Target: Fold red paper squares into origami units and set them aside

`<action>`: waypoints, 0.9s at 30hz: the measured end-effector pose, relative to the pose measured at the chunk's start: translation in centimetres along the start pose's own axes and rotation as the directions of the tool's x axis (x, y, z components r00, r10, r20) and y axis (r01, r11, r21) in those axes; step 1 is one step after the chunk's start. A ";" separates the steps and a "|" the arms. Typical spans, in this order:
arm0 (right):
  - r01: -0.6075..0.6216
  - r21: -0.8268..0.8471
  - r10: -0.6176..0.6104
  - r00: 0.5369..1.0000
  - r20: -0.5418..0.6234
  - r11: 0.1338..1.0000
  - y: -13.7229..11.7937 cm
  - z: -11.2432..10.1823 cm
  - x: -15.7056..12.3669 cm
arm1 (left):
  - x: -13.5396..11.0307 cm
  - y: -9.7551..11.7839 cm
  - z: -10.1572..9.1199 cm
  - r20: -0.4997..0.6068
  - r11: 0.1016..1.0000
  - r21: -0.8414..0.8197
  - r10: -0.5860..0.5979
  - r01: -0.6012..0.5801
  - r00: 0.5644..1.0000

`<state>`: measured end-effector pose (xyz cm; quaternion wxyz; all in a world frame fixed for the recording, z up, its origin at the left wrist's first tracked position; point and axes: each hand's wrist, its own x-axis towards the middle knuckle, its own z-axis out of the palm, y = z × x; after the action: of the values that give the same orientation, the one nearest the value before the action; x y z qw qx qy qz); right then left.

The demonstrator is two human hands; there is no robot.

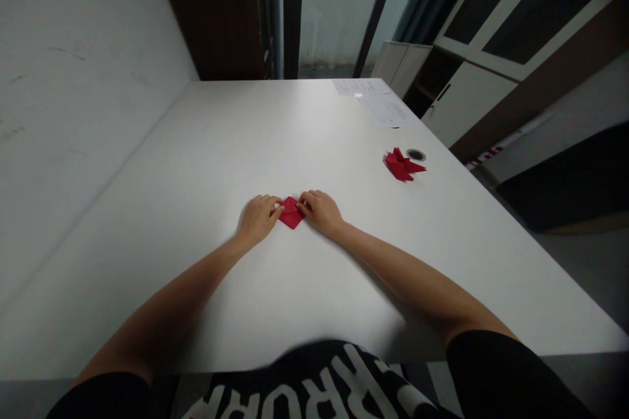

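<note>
a person's left hand and right hand press in on opposite corners of a small folded red paper diamond, fingers curled close and holding it flat on a white table mid-fold. a spiky folded red paper figure lies beside a round dark cable grommet, with white paper sheets beyond.

We note a white bench carrying a folded red paper piece near its centre, a second red paper figure just beside a round cable grommet, and paper sheets at the far edge.
</note>
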<state>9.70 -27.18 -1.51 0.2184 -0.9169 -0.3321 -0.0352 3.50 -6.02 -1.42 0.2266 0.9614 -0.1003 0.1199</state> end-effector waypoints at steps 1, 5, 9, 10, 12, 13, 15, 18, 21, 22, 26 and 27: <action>-0.016 -0.032 0.016 1.000 0.002 0.999 -0.1 0.0 0.0 | 0.0 0.1 -0.1 -0.004 1.000 0.016 0.006 -0.006 1.000; -0.055 -0.122 0.056 0.998 0.006 0.991 -0.5 -0.2 -0.1 | -0.1 0.2 -0.2 -0.004 0.999 0.041 0.004 -0.004 1.000; -0.101 -0.150 0.097 0.995 -0.029 0.984 -1.1 -0.2 -0.4 | -0.2 0.4 -0.1 0.003 0.999 0.047 -0.028 0.027 1.000; -0.108 -0.141 0.103 0.994 -0.041 0.984 -1.3 -0.2 -0.5 | -0.2 0.5 0.0 0.008 0.998 0.053 -0.031 0.030 0.999; -0.118 -0.100 0.113 0.992 -0.061 0.988 -1.5 -0.2 -0.6 | -0.3 0.7 0.0 0.015 0.997 0.072 -0.034 0.033 0.999; -0.124 -0.065 0.119 0.990 -0.070 0.990 -1.6 -0.2 -0.6 | -0.4 0.8 0.0 0.017 0.996 0.083 -0.034 0.033 0.999; -0.137 0.044 0.140 0.987 -0.072 0.990 -1.6 -0.2 -0.6 | -0.4 1.0 0.1 0.013 0.994 0.103 -0.039 0.038 0.999; -0.158 0.300 0.179 0.983 -0.043 0.941 -1.4 0.0 -0.6 | -0.5 1.1 0.1 0.003 0.994 0.100 -0.047 0.046 0.999; -0.129 0.492 0.168 0.985 -0.034 0.861 -1.6 0.1 -0.7 | -0.5 1.0 0.0 0.013 0.996 0.079 -0.047 0.045 0.999; -0.110 0.527 0.154 0.987 -0.041 0.843 -1.7 0.1 -0.8 | -0.5 1.0 0.0 0.021 0.996 0.080 -0.045 0.044 0.999; -0.062 0.595 0.118 0.991 -0.057 0.801 -2.6 -0.1 -1.1 | -0.4 1.0 -0.1 0.042 0.996 0.076 -0.053 0.049 0.998; -0.058 0.595 0.111 0.992 -0.054 0.802 -2.7 -0.2 -1.1 | -0.3 0.9 -0.1 0.042 0.996 0.060 -0.061 0.059 0.997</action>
<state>7.15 -26.06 -0.55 0.5085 -0.8147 -0.2757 0.0404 2.93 -6.71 -1.05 0.1993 0.9726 -0.0728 0.0951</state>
